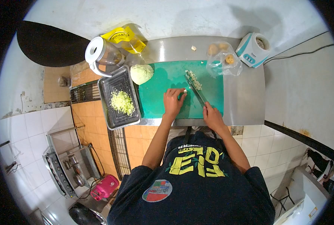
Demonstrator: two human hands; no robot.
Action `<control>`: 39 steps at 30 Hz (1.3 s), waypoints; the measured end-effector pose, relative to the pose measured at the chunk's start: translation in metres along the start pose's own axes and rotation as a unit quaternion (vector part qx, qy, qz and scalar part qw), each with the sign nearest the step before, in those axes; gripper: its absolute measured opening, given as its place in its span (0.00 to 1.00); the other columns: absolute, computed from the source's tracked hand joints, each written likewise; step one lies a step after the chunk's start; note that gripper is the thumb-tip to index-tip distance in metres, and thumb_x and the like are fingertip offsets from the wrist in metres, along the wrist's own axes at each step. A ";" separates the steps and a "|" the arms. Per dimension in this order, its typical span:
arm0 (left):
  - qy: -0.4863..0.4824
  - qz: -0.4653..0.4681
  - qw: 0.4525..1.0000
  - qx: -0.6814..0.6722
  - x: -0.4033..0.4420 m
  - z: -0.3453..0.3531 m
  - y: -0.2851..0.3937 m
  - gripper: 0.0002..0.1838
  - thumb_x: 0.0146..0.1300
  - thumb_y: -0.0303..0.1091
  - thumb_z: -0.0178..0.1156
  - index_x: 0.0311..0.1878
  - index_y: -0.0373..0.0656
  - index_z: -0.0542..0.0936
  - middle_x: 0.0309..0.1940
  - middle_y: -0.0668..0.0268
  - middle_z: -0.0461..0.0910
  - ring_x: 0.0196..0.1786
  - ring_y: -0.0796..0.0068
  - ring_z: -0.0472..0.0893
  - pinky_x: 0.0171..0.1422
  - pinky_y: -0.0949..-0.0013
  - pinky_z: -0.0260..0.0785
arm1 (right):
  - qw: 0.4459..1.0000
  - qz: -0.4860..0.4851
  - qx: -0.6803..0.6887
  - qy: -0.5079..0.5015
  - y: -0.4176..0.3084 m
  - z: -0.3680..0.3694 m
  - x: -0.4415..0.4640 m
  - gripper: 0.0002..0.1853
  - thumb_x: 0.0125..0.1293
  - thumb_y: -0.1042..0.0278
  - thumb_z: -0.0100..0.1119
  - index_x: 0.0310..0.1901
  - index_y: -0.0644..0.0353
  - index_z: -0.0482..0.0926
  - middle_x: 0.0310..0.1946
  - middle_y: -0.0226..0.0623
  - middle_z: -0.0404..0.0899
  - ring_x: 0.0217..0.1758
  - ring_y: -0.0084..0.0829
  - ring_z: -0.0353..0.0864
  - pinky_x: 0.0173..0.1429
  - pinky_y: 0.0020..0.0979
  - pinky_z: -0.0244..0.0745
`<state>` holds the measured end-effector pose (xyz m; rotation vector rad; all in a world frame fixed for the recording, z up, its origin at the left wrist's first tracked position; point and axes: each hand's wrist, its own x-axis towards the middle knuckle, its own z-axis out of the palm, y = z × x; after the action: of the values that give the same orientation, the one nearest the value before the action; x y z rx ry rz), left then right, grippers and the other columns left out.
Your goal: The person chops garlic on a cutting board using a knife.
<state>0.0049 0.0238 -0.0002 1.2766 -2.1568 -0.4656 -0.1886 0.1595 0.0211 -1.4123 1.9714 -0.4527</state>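
Observation:
My right hand (212,115) is closed around the handle of a knife (197,92), its blade pointing away from me across the green cutting board (159,97). My left hand (173,102) pinches a small whitish piece (185,91), which looks like garlic, just left of the blade. Chopped whitish bits (194,80) lie in a strip along the blade's right side. A pale green cabbage (141,74) rests at the board's upper left corner. Shredded cabbage (122,102) is heaped in the metal tray (106,108) beyond the board's left edge.
At the back left stand a blender jug (108,56) and a yellow oil pouch (126,39). A clear plastic bag (224,62) with brownish round items lies behind the board's right corner, beside a white and teal blender base (254,50). The steel table (245,101) ends close to my waist.

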 end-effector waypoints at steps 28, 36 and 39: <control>0.008 -0.009 1.000 0.000 0.006 0.009 -0.006 0.03 0.63 0.32 0.72 0.38 0.52 0.90 0.38 0.71 0.89 0.46 0.61 0.83 0.51 0.57 0.67 | 0.983 -0.014 -0.159 -0.086 -0.015 0.011 -0.008 0.20 0.75 0.69 0.53 0.65 0.62 0.71 0.37 0.60 0.87 0.40 0.61 0.91 0.41 0.62 0.84; 0.024 0.006 1.000 -0.012 -0.001 0.017 -0.011 0.05 0.60 0.31 0.74 0.38 0.52 0.90 0.39 0.70 0.89 0.45 0.60 0.83 0.51 0.55 0.68 | 0.986 -0.069 -0.144 -0.042 -0.009 0.020 0.002 0.19 0.75 0.69 0.52 0.64 0.66 0.69 0.34 0.61 0.86 0.39 0.62 0.89 0.41 0.61 0.83; 0.012 -0.001 1.000 -0.003 -0.002 0.017 -0.013 0.05 0.60 0.31 0.74 0.39 0.52 0.90 0.39 0.70 0.89 0.45 0.60 0.82 0.51 0.55 0.69 | 0.987 -0.057 -0.142 -0.053 -0.015 0.017 0.008 0.18 0.77 0.66 0.52 0.63 0.64 0.70 0.35 0.60 0.86 0.38 0.62 0.89 0.42 0.61 0.83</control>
<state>0.0031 0.0197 -0.0212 1.2755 -2.1316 -0.4552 -0.1677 0.1483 0.0153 -1.6959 1.9310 -0.1436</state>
